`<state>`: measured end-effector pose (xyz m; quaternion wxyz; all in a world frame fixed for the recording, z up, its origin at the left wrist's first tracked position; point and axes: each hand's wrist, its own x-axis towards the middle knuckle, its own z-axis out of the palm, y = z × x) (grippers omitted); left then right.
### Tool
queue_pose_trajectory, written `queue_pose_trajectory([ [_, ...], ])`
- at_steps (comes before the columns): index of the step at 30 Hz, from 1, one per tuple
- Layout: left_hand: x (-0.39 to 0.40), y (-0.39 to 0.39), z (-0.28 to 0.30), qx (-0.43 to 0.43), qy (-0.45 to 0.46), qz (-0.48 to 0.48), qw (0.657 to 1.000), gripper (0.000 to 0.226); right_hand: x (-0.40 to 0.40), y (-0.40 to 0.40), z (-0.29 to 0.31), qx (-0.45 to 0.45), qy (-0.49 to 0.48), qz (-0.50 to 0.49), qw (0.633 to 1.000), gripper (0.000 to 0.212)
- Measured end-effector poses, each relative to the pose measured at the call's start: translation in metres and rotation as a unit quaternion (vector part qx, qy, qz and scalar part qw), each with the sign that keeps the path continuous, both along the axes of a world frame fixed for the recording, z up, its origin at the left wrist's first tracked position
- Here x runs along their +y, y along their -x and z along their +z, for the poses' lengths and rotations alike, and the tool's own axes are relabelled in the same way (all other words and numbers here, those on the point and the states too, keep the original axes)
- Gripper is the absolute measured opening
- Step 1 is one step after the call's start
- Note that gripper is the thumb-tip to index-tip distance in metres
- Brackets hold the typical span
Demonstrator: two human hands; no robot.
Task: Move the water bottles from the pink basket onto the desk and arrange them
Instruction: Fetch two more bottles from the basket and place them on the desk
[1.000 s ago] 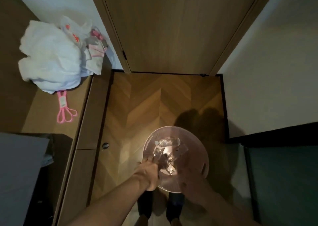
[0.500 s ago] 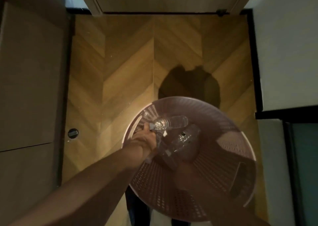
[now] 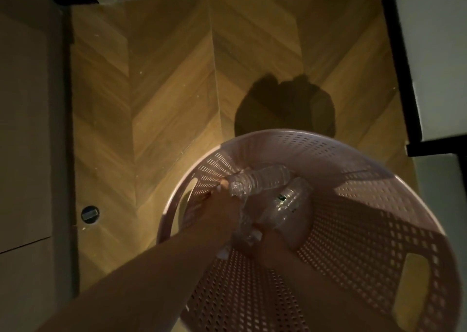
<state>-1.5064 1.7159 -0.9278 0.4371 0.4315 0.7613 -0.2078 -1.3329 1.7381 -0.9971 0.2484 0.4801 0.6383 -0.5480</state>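
Bottles of clear plastic (image 3: 257, 180) now lie much nearer, deep in the round pink perforated basket (image 3: 353, 205); left hand (image 3: 227, 202) has reached one at ten o'clock, fingers grasping it; right hand (image 3: 275, 243) unclear; lifting should follow.

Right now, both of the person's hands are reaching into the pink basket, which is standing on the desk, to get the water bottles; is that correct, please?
Not quite: the pink basket stands on the wooden floor, not on a desk, as the head view shows. The rest holds: the left hand and right hand both reach inside it among the water bottles.
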Motion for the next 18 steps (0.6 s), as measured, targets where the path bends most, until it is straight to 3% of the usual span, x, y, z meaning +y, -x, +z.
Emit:
queue_pose_trajectory([
  [2, -0.009, 0.002, -0.005, 0.076, -0.012, -0.107, 0.991, 0.046, -0.001, -0.008, -0.003, -0.022, -0.023, -0.002, 0.999, 0.071],
  [3, -0.011, 0.0, -0.011, 0.088, -0.054, -0.126, 0.987, 0.05, 0.002, -0.007, 0.01, -0.05, -0.04, 0.012, 0.998, 0.062],
  [5, -0.009, -0.002, 0.012, 0.096, -0.042, -0.184, 0.977, 0.055, 0.003, -0.013, 0.033, -0.088, -0.081, 0.03, 0.992, 0.042],
  [8, 0.011, -0.011, 0.045, 0.003, -0.085, -0.15, 0.985, 0.055, 0.004, -0.022, 0.069, -0.097, -0.157, 0.058, 0.981, 0.036],
  [10, 0.02, -0.019, 0.069, 0.007, -0.153, -0.171, 0.973, 0.06, 0.01, -0.026, 0.087, -0.117, -0.205, 0.082, 0.968, 0.042],
  [12, 0.027, -0.021, 0.081, 0.018, -0.17, -0.132, 0.976, 0.057, 0.032, -0.029, 0.103, -0.133, -0.241, 0.1, 0.956, 0.048],
  [16, 0.024, -0.013, 0.123, -0.039, -0.221, 0.01, 0.974, 0.036, 0.078, -0.025, 0.154, -0.14, -0.25, 0.163, 0.944, 0.053],
  [18, 0.014, -0.014, 0.156, -0.057, -0.259, 0.043, 0.963, 0.044, 0.081, -0.021, 0.191, -0.118, -0.242, 0.193, 0.944, 0.052],
])
